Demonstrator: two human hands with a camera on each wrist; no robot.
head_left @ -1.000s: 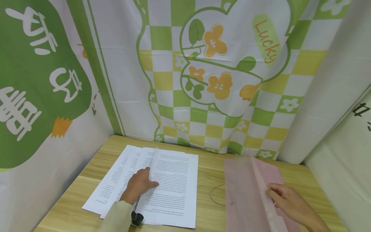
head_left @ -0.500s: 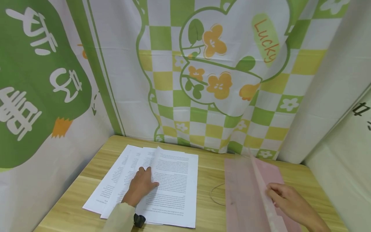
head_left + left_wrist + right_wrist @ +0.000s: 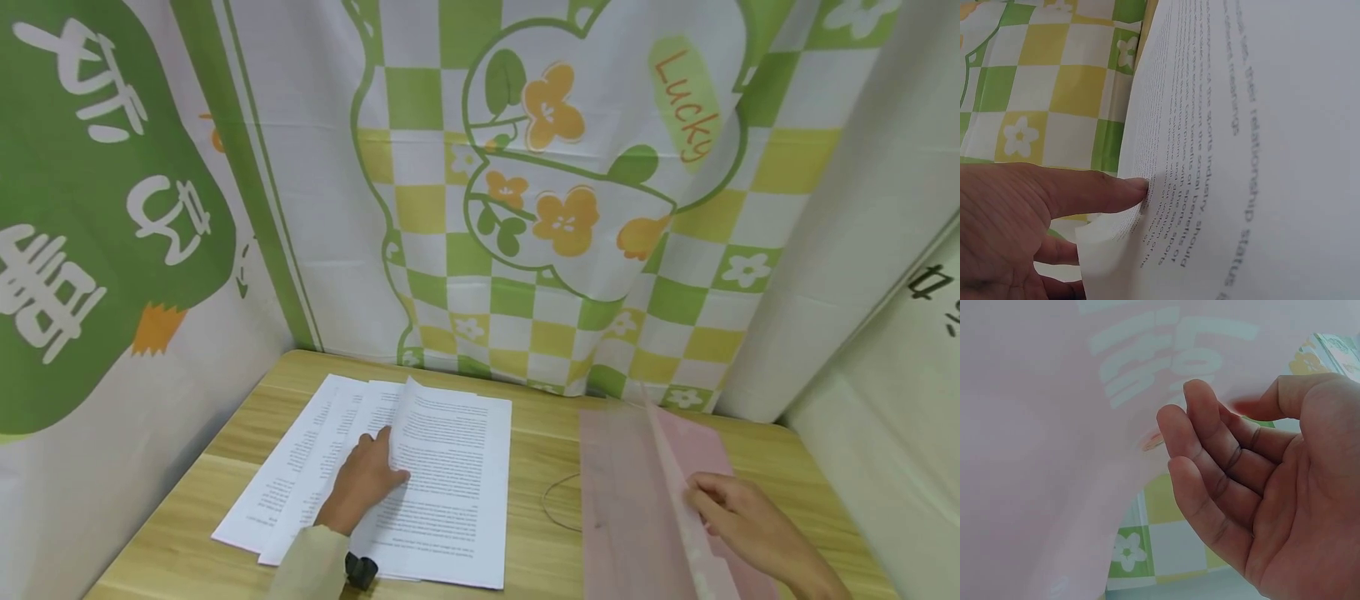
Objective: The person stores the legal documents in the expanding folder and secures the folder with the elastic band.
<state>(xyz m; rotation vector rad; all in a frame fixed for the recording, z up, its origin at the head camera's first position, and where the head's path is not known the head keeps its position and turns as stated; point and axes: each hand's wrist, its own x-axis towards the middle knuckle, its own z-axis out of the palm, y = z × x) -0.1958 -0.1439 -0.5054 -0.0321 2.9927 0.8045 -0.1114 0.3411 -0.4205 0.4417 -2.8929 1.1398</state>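
Observation:
Several printed sheets of paper (image 3: 450, 508) lie fanned out on the left of the table. My left hand (image 3: 363, 483) pinches the left edge of the top sheet, which curls up a little. In the left wrist view the thumb (image 3: 1107, 192) presses on the printed face and the other fingers reach behind the paper. On the right lies a pink translucent folder (image 3: 615, 500). Its cover stands raised, pinched at the edge by my right hand (image 3: 742, 517). The right wrist view shows curled fingers (image 3: 1194, 494) by the pink cover (image 3: 1041, 437), with the thumb partly hidden behind it.
A wood-grain table (image 3: 536, 442) bears everything. A thin dark cord loop (image 3: 551, 504) lies between the papers and the folder. The table backs onto a green-and-yellow checked curtain (image 3: 480, 250), and white cloth hangs at both sides.
My left hand has shifted slightly to the right, and the top sheet's left edge is lifted a bit more. The right hand and the folder stay almost still.

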